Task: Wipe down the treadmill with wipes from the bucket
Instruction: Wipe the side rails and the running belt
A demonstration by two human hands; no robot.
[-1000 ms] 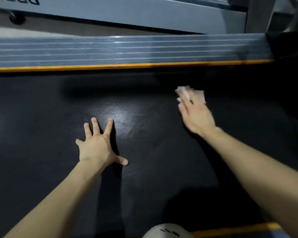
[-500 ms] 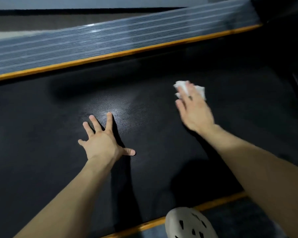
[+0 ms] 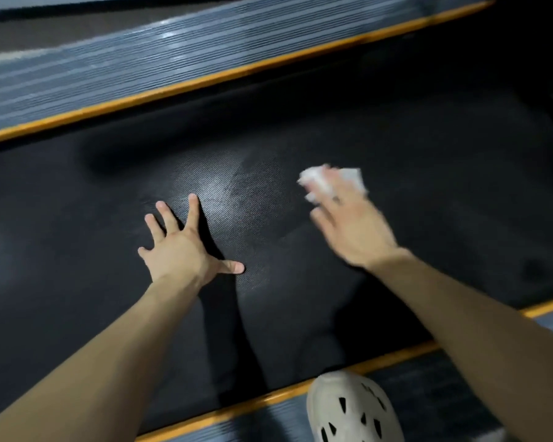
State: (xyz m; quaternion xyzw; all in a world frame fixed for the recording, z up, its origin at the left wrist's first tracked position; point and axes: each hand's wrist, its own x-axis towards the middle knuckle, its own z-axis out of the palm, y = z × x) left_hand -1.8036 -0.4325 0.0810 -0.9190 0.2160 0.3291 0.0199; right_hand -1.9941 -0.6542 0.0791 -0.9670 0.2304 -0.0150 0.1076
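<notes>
The treadmill's black textured belt (image 3: 109, 298) fills most of the head view. My left hand (image 3: 182, 250) lies flat on the belt with its fingers spread, left of centre. My right hand (image 3: 351, 224) is blurred with motion; its straight fingers press a crumpled white wipe (image 3: 324, 181) onto the belt, right of centre. A faint damp sheen shows on the belt between the two hands. The bucket is not in view.
A grey ribbed side rail (image 3: 125, 65) with an orange stripe (image 3: 205, 81) runs along the belt's far side. A second orange stripe (image 3: 268, 395) borders the near edge. A white perforated clog (image 3: 351, 409) stands on the near rail at the bottom.
The view has tilted and dropped, bringing the clog and near rail into sight. My right hand with the wipe now blurs as it slides on the belt. My left hand stays planted.
</notes>
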